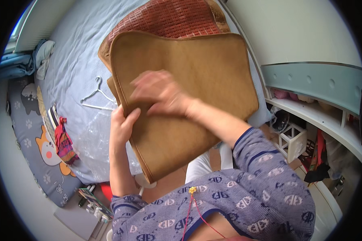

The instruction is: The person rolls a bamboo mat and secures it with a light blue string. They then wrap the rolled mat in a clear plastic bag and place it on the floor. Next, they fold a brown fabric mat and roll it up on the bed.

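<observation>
A folded mat lies in front of me across the edge of the bed, its brown cloth backing (pixel 187 66) facing up with stitched edging. Beyond the fold, the mat's reddish-brown slatted side (pixel 169 18) shows, made of small rectangular tiles. My left hand (pixel 123 123) grips the mat's left edge, thumb on top and fingers hidden underneath. Blurred by motion, my right hand (pixel 161 93) is over the brown backing, just right of the left hand. Its thumb is apart from the fingers and it holds nothing; whether it touches the cloth I cannot tell.
A white clothes hanger (pixel 98 96) and clear plastic sheeting (pixel 99 141) lie on the blue bed sheet (pixel 75 57). Colourful cloth (pixel 65 141) rests beside a grey dog-print mattress (pixel 27 132). At right stand a shelf unit (pixel 316 111) and a white plastic rack (pixel 292 141).
</observation>
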The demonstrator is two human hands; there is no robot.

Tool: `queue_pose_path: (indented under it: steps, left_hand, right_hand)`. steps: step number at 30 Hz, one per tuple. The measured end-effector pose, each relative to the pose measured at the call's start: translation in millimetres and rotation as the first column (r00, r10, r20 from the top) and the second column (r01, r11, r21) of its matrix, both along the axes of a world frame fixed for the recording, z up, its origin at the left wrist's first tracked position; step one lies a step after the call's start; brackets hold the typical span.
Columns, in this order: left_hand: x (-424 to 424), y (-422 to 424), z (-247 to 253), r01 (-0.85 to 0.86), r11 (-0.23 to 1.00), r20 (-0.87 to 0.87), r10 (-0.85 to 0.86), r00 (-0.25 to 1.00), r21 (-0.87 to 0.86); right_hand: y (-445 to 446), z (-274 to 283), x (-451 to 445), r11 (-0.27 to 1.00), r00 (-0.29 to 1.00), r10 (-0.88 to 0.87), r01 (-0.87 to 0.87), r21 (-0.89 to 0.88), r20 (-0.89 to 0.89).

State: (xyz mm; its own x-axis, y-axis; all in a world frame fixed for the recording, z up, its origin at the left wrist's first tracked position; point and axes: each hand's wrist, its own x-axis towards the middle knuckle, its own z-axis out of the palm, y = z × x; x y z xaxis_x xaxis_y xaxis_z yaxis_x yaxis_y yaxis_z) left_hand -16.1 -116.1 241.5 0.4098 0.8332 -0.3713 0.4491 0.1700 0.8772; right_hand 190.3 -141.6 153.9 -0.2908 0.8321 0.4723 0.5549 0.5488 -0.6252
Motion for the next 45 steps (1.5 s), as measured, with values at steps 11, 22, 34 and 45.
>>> queue_pose_path:
  steps: [11, 22, 34, 45]
  left_hand:
    - [10.7, -9.3, -18.5, -0.095, 0.994, 0.122, 0.100, 0.987, -0.046]
    - [-5.6, -9.6, 30.6, -0.307, 0.951, 0.119, 0.309, 0.943, -0.039]
    - [23.2, -2.6, 33.7, -0.274, 0.957, 0.099, 0.282, 0.954, -0.093]
    - [-174.4, -108.0, -211.5, -0.613, 0.624, -0.330, 0.518, 0.789, -0.485]
  right_hand:
    - [-48.0, -143.8, 232.8, 0.484, 0.417, -0.774, 0.875, 0.020, 0.476]
    - [-38.3, -186.1, 278.0, 0.254, 0.410, -0.547, 0.912, -0.322, 0.730]
    - [-6.2, -190.4, 226.0, 0.864, 0.659, -0.352, 0.502, -0.040, 0.664]
    - [-266.2, -258.4, 333.4, 0.131, 0.603, -0.742, 0.560, -0.818, 0.293]
